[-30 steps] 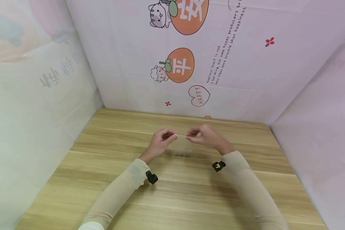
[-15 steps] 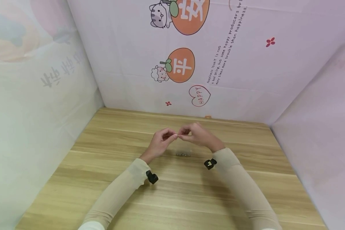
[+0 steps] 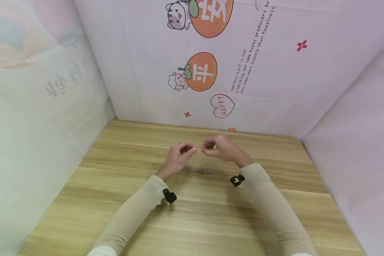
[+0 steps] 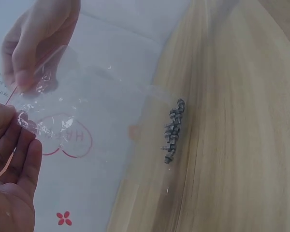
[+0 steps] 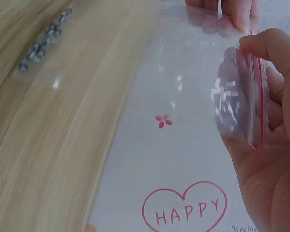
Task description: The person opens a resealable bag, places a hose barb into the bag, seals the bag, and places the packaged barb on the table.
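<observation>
A clear zip-lock bag [image 5: 222,104] with a red line along its seal [image 5: 261,111] hangs between my two hands above the table. Several small grey metal screws or bolts [image 4: 172,131] lie in a row along its bottom. At one end of the seal, my left hand [image 3: 176,158] pinches the top edge between thumb and fingers. A short way to the right, my right hand [image 3: 224,148] pinches the same edge, thumb and index finger on the seal. The transparent bag body is hard to make out in the head view, where the bolts [image 3: 203,171] show as a small grey strip.
The wood-grain table [image 3: 192,224] spreads beneath both hands. White printed cloth [image 3: 147,71] stands behind the table and along its sides. A small black camera [image 3: 169,196] sits at the left wrist, another black camera [image 3: 236,180] at the right.
My right hand slid left along the seal until it met the left hand, then drew back slightly right. The left hand has stayed almost still. The bag hangs in about the same place.
</observation>
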Motion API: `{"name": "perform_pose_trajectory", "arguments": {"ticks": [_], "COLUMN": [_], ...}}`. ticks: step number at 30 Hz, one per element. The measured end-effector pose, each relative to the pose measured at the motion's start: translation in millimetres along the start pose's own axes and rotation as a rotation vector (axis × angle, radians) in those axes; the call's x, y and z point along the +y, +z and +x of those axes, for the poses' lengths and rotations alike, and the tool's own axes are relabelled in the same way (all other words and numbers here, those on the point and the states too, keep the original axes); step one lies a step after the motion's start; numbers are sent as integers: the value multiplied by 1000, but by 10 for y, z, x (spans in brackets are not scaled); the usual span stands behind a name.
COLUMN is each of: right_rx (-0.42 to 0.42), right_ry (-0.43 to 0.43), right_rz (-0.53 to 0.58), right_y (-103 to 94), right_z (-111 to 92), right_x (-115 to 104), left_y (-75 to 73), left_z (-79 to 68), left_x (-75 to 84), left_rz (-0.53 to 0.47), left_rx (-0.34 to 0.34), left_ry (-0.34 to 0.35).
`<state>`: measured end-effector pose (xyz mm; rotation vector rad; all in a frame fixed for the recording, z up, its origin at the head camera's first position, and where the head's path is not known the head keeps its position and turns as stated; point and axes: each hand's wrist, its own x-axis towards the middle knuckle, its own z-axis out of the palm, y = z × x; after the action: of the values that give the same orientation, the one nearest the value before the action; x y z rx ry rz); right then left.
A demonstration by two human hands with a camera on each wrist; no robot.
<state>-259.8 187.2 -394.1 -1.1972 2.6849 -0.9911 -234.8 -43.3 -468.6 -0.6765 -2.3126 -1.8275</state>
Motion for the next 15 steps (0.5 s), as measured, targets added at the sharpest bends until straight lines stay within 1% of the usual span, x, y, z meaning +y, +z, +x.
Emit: {"name": "perform_pose_trajectory", "arguments": {"ticks": [4, 10, 15], "right_rx": [4, 10, 38], "right_ry": [14, 43, 76], "right_rz": [20, 18, 1], "right_y": [-65, -132, -189], "right_z": [-98, -233, -355], "right_x": [73, 165, 231], "left_y": [-32, -58, -69], "left_z": [13, 22, 22], "left_x": [-26, -50, -60], "left_rz": [-12, -31, -43], "left_rx": [15, 2, -1], "left_ry": [-16, -34, -50]}}
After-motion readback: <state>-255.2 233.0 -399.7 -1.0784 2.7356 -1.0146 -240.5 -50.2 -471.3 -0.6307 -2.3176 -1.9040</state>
